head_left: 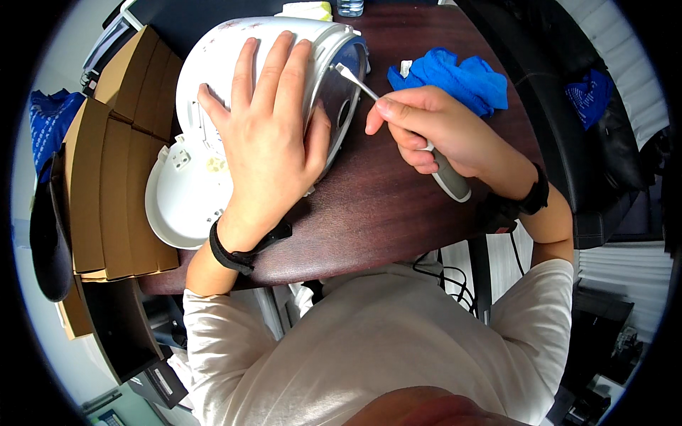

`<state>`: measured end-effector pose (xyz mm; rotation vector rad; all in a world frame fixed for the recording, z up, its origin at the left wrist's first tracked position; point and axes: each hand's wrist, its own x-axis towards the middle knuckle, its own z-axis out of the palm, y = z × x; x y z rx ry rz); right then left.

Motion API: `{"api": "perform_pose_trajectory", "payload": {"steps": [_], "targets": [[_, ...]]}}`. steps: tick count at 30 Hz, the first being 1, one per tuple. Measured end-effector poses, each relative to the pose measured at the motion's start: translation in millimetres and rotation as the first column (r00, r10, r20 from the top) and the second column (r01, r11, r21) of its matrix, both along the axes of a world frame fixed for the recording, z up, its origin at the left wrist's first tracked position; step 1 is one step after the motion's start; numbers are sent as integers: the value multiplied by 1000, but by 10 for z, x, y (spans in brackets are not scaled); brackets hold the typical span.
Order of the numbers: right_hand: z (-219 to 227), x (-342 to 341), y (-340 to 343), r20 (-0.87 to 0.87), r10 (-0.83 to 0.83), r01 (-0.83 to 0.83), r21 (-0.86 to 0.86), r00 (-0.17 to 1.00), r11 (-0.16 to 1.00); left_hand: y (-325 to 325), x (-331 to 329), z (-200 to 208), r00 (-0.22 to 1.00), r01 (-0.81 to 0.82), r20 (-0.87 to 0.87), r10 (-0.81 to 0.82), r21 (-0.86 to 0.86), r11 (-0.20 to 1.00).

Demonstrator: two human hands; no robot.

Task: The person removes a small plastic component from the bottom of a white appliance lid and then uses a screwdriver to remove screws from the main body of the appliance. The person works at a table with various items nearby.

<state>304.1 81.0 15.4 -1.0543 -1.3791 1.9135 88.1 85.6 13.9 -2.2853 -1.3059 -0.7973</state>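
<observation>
A white, rounded appliance housing [202, 60] with a floral print lies on its side on the dark wooden table. Its open end faces right, showing a shiny metal rim and a grey inside. My left hand [270, 128] rests on the housing with its fingers spread, the thumb beside the rim. In my right hand [426, 128] is a flat-blade screwdriver [450, 177] with a grey and white handle. Its tip is at the upper part of the rim; whether it touches cannot be told. A round white lid-like part [185, 206] lies against the housing, partly behind my left wrist.
A crumpled blue cloth [455, 78] lies right of the housing. Brown cardboard boxes [106, 184] stand along the table's left side. At the far edge are a folded yellow-white cloth [309, 10] and a clear bottle [350, 7]. A black sofa [561, 142] is beyond the right edge.
</observation>
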Motion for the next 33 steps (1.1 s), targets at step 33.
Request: {"api": "perform_pose_trajectory", "payload": {"steps": [33], "targets": [[-116,-326,318,61,-397,242,707,916,665,-20,-4,5,1000,-6,8,6,-21,1000]]}}
